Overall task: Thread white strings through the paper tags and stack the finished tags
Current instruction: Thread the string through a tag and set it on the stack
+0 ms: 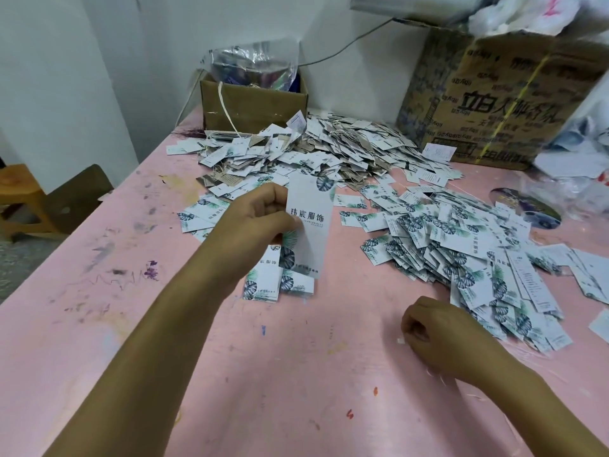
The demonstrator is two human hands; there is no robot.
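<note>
The paper tag (309, 199) is pinched in the left hand (260, 221) above the pink surface (263, 374), long axis running away from the person. The right hand (441, 334) lies nearer the body, to the tag's right, fingers curled; whether it holds string, I cannot tell.

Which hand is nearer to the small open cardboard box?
Left. The left hand holds a tag mid-table, before the box; the right hand is farther back, toward the person.

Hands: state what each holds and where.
Left hand pinches one paper tag at its left edge, mid-length. Right hand is curled; whether it holds anything cannot be told.
</note>
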